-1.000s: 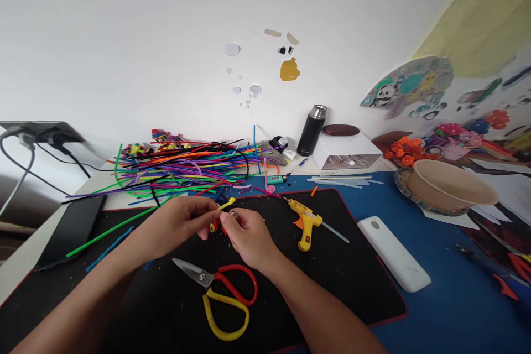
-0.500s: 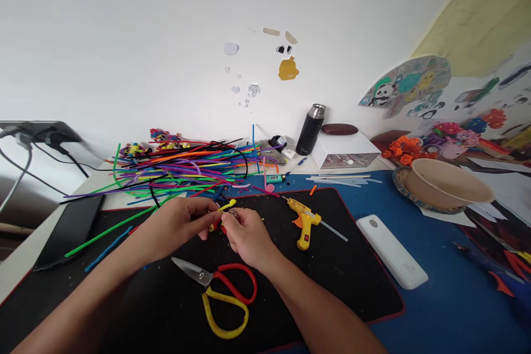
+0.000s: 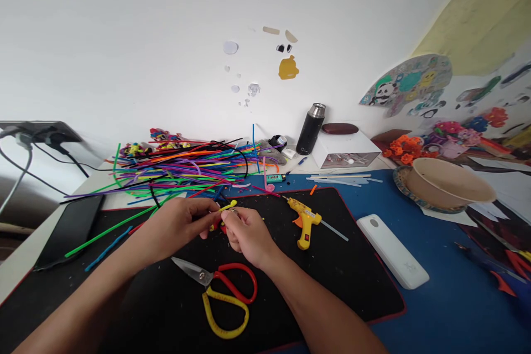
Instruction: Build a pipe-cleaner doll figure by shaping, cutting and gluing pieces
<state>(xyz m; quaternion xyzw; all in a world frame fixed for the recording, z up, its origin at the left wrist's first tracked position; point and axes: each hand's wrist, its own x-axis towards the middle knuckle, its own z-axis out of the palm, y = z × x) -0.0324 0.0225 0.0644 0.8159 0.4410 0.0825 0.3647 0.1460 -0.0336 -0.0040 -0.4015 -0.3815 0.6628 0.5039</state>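
Over one black mat (image 3: 332, 276), one left hand (image 3: 176, 225), one right hand (image 3: 249, 237), both tight on one yellow stem (image 3: 229, 206)

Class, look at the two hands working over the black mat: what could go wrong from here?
1. The scissors lie near the hands, tip towards the left forearm; a lowered arm might get pricked.
2. The glue gun lies beside the right hand; if hot, which the picture cannot show, it could burn.
3. The small yellow piece at the fingertips might slip.
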